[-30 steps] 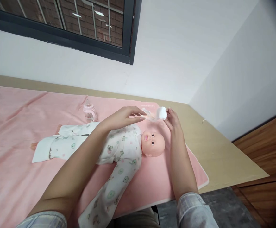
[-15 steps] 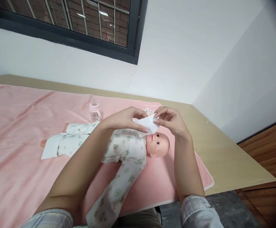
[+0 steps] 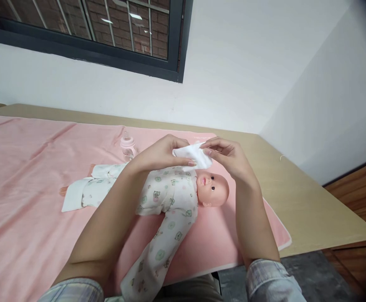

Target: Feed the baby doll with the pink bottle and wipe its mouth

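Between my two hands, just above the doll's neck and shoulder, is a folded white wipe (image 3: pixel 192 157). My left hand (image 3: pixel 170 154) pinches its left side, thumb below and fingers behind. With thumb and fingertips, my right hand (image 3: pixel 223 154) grips the upper right corner. Beneath lies a baby doll (image 3: pixel 213 189) on its back, head to the right, dressed in a white printed outfit (image 3: pixel 160 195). One long sleeve stretches toward me over the near edge. My left forearm hides part of the doll's legs.
A pink baby bottle (image 3: pixel 128 147) stands behind the doll on a pink blanket (image 3: pixel 28 167). The blanket covers much of a wooden table (image 3: pixel 280 188). White walls and a dark window frame (image 3: pixel 173 63) rise behind. Wooden panelling (image 3: pixel 359 197) stands at the right.
The wipe now appears folded into a thicker strip and lies flatter between my hands. My right fingers have shifted along its upper edge. The whole view has shifted slightly.
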The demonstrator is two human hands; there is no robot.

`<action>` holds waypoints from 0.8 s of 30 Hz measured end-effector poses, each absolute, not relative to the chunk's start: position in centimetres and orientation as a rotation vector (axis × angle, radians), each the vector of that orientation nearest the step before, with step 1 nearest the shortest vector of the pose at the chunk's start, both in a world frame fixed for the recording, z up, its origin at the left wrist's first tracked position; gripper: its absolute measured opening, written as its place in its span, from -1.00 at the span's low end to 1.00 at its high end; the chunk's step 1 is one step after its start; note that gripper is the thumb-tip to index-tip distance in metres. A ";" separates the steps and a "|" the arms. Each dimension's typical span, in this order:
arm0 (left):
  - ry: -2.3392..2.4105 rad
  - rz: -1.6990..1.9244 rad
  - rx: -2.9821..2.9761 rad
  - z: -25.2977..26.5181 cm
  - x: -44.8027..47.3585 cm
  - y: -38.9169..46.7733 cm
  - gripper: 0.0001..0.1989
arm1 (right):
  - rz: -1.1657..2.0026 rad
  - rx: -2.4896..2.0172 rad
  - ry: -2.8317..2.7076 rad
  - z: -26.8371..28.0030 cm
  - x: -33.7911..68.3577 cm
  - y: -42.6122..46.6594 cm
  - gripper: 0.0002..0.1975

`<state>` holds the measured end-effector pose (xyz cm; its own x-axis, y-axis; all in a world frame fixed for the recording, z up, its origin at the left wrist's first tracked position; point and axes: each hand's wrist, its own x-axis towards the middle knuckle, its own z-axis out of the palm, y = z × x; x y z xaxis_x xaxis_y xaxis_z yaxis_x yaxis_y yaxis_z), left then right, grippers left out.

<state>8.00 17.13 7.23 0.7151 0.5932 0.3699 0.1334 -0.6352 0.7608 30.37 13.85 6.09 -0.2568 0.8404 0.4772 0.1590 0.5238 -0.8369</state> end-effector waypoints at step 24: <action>0.718 0.727 2.126 6.3 9.2 17.7 -0.75 | 1.019 -1.015 -1.563 2.7 34.9 19.3 -0.68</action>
